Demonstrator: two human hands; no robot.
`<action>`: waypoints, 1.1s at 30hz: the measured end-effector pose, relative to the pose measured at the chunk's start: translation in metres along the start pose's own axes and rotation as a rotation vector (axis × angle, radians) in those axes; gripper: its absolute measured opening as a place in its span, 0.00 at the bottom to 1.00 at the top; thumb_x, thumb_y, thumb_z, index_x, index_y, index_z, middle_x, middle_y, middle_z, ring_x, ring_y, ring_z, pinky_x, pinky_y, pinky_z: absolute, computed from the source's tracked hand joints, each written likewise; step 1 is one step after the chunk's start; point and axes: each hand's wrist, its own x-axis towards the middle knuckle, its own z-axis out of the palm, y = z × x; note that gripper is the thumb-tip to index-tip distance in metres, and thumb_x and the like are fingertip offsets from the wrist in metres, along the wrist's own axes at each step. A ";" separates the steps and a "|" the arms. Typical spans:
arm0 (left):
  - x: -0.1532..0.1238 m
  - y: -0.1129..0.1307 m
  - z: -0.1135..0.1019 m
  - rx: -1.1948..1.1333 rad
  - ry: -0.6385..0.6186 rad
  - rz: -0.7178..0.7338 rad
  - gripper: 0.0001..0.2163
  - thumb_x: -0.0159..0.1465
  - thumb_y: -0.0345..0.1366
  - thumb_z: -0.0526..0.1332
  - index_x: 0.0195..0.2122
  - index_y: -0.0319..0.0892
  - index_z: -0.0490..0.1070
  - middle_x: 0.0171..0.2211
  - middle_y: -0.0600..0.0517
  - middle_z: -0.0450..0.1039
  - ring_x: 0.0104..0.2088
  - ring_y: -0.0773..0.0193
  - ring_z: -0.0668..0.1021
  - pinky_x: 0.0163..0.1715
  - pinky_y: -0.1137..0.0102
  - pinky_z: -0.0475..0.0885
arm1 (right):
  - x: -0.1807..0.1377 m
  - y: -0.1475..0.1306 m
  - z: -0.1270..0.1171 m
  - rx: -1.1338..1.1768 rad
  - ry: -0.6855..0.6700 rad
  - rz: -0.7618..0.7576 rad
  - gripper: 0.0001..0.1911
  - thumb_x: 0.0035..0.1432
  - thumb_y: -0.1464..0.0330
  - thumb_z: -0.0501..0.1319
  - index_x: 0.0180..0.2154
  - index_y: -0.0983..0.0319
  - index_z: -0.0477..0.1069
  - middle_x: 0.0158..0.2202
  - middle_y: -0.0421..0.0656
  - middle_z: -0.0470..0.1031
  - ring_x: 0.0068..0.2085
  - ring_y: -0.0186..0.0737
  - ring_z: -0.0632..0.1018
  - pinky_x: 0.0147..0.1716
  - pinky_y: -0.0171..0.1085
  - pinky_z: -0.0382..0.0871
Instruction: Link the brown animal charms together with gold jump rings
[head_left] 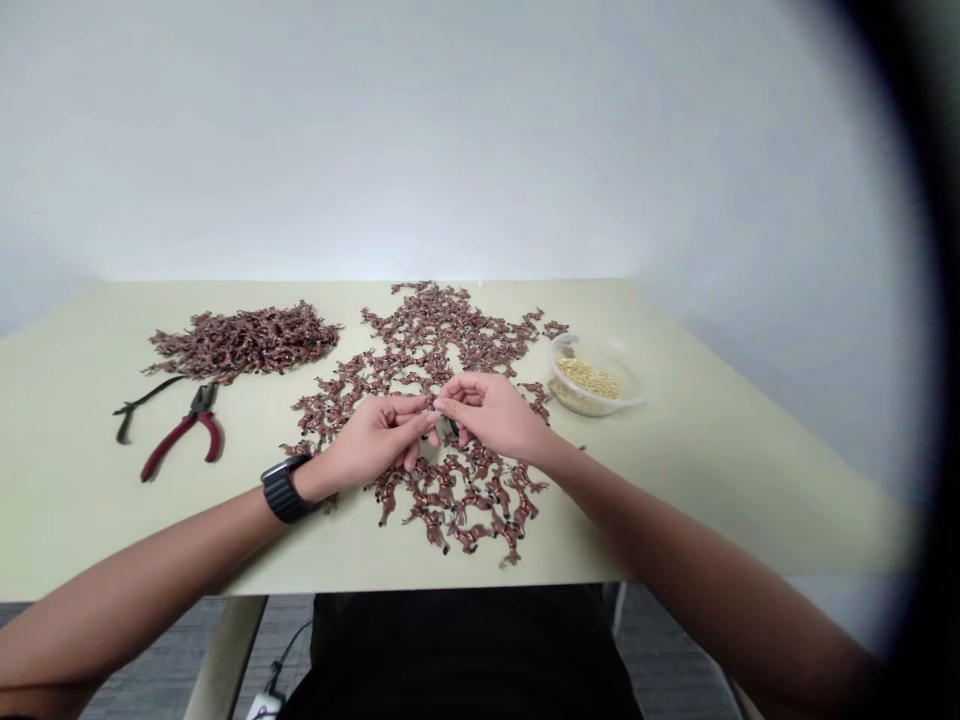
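Observation:
My left hand (382, 436) and my right hand (487, 410) meet fingertip to fingertip above the middle of a pale green table (720, 460). Both are pinched together on a small dark piece (452, 427) that is too small to name. Beneath them lies a wide spread of small brown charm-like pieces (442, 350). A black watch (286, 488) sits on my left wrist.
A second heap of the brown pieces (244, 342) lies at the back left. In front of it are red-handled pliers (184, 432) and a black tool (142, 400). A clear plastic bowl (596, 375) with small gold bits stands to the right. A white wall rises behind.

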 end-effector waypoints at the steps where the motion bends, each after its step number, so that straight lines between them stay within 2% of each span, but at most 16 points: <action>1: 0.001 0.000 -0.001 -0.045 -0.011 -0.014 0.19 0.71 0.50 0.57 0.37 0.38 0.77 0.16 0.55 0.68 0.16 0.72 0.66 0.18 0.77 0.59 | -0.001 -0.001 0.000 -0.064 0.026 -0.056 0.10 0.65 0.60 0.62 0.39 0.60 0.74 0.34 0.43 0.77 0.25 0.34 0.75 0.24 0.35 0.69; 5: 0.002 -0.001 -0.002 -0.163 -0.048 -0.062 0.20 0.71 0.50 0.58 0.36 0.37 0.77 0.16 0.55 0.68 0.16 0.72 0.67 0.19 0.77 0.57 | -0.004 -0.006 0.001 -0.379 0.111 -0.366 0.06 0.66 0.67 0.59 0.37 0.60 0.73 0.34 0.42 0.76 0.31 0.36 0.73 0.32 0.37 0.67; 7: 0.002 0.000 -0.002 -0.157 -0.052 -0.051 0.20 0.70 0.50 0.58 0.36 0.37 0.77 0.16 0.54 0.68 0.17 0.72 0.67 0.19 0.77 0.58 | -0.006 -0.008 0.002 -0.467 0.128 -0.439 0.06 0.66 0.69 0.58 0.36 0.61 0.73 0.33 0.42 0.75 0.32 0.36 0.72 0.33 0.37 0.65; 9: 0.001 0.001 -0.001 -0.119 -0.040 -0.030 0.20 0.71 0.50 0.58 0.36 0.37 0.77 0.16 0.54 0.68 0.16 0.72 0.67 0.20 0.77 0.59 | -0.008 -0.010 0.004 -0.439 0.128 -0.375 0.07 0.67 0.67 0.57 0.37 0.61 0.72 0.33 0.42 0.75 0.31 0.36 0.72 0.31 0.36 0.65; 14: 0.001 -0.001 0.002 0.038 0.027 -0.012 0.19 0.71 0.51 0.57 0.38 0.38 0.76 0.17 0.54 0.69 0.16 0.71 0.69 0.18 0.77 0.61 | -0.005 -0.007 0.004 -0.063 -0.007 -0.007 0.10 0.67 0.61 0.58 0.39 0.60 0.72 0.31 0.41 0.77 0.25 0.35 0.75 0.25 0.35 0.69; 18: -0.001 -0.003 0.003 0.203 0.096 0.035 0.17 0.70 0.49 0.58 0.39 0.39 0.76 0.18 0.55 0.71 0.16 0.71 0.68 0.18 0.77 0.62 | 0.001 -0.001 0.000 0.219 -0.120 0.111 0.12 0.62 0.59 0.65 0.34 0.62 0.73 0.25 0.38 0.71 0.24 0.32 0.72 0.26 0.36 0.73; 20: -0.001 -0.002 0.003 0.215 0.099 0.036 0.17 0.70 0.49 0.58 0.40 0.39 0.76 0.18 0.55 0.72 0.17 0.71 0.69 0.18 0.77 0.62 | 0.002 0.000 0.000 0.284 -0.147 0.133 0.13 0.60 0.59 0.66 0.33 0.62 0.74 0.25 0.37 0.69 0.24 0.31 0.70 0.26 0.35 0.73; 24: 0.000 -0.002 0.001 0.046 0.011 -0.023 0.19 0.71 0.51 0.57 0.38 0.38 0.76 0.16 0.55 0.69 0.16 0.71 0.67 0.19 0.76 0.61 | 0.000 -0.004 0.002 0.088 -0.040 0.042 0.11 0.62 0.59 0.64 0.39 0.61 0.73 0.32 0.41 0.74 0.27 0.34 0.73 0.26 0.36 0.72; 26: 0.001 -0.002 0.000 -0.056 -0.016 -0.055 0.20 0.71 0.51 0.57 0.37 0.38 0.76 0.16 0.55 0.68 0.16 0.72 0.66 0.19 0.76 0.59 | -0.003 -0.007 0.003 -0.085 0.025 -0.071 0.09 0.65 0.61 0.61 0.40 0.60 0.73 0.34 0.42 0.75 0.29 0.35 0.73 0.27 0.35 0.70; 30: 0.003 -0.002 -0.001 -0.161 -0.042 -0.087 0.20 0.70 0.51 0.58 0.35 0.38 0.76 0.16 0.55 0.67 0.17 0.72 0.67 0.19 0.77 0.57 | -0.006 -0.011 0.004 -0.409 0.082 -0.318 0.08 0.67 0.66 0.56 0.38 0.61 0.72 0.33 0.42 0.74 0.32 0.36 0.72 0.31 0.35 0.64; 31: 0.002 -0.002 -0.001 -0.154 -0.046 -0.085 0.20 0.71 0.51 0.57 0.35 0.38 0.76 0.16 0.55 0.67 0.17 0.72 0.67 0.19 0.77 0.57 | -0.006 -0.011 0.004 -0.443 0.088 -0.335 0.08 0.68 0.67 0.56 0.37 0.61 0.72 0.33 0.42 0.74 0.32 0.35 0.72 0.31 0.35 0.63; 33: 0.002 -0.001 0.000 -0.093 -0.039 -0.072 0.20 0.71 0.51 0.57 0.36 0.38 0.76 0.16 0.55 0.68 0.17 0.71 0.66 0.19 0.76 0.58 | -0.006 -0.009 0.006 -0.397 0.083 -0.263 0.08 0.68 0.66 0.56 0.37 0.60 0.71 0.31 0.41 0.74 0.28 0.34 0.71 0.28 0.34 0.61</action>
